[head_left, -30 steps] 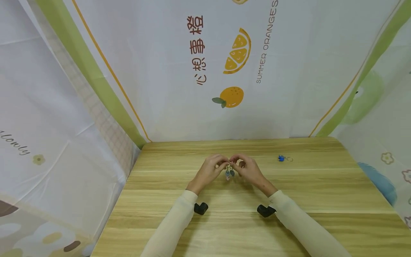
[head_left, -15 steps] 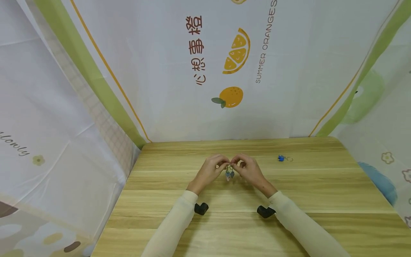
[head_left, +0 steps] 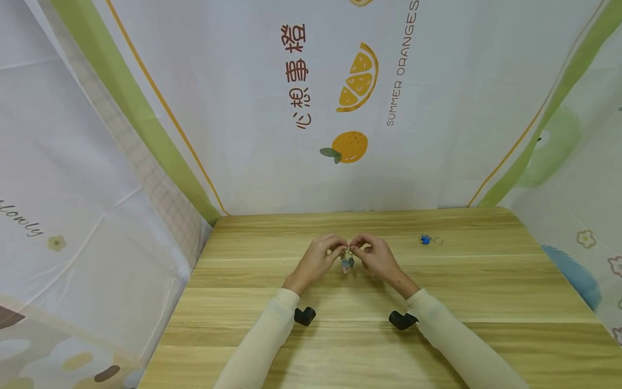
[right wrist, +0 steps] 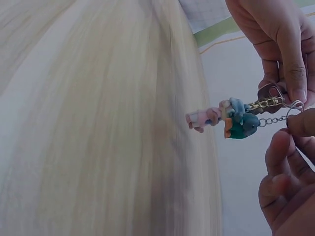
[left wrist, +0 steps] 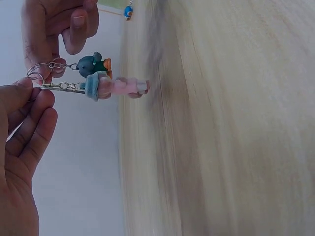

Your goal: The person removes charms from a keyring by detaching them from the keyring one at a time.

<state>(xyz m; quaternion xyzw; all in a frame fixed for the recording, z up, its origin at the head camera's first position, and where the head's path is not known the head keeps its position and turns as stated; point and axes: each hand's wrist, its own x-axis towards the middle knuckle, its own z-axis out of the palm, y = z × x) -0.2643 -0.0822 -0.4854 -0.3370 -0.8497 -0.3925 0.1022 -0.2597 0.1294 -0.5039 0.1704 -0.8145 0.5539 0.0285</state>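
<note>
Fingers (left wrist: 44,101) of left hand (head_left: 316,259) and right hand (head_left: 381,260) still pinch the silver metal keyring (left wrist: 34,73), barely moved; progress seems slight

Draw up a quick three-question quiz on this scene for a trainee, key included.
1. True or false: the blue keychain is held by the left hand.
2. Multiple choice: what colour is the hat on the pink figurine? a) red b) pale blue c) black
3. Count: how many figurines hang between the left hand and the right hand?

Key:
1. False; it lies on the wooden table.
2. b
3. Two: the pink figurine and the green figurine.
</note>
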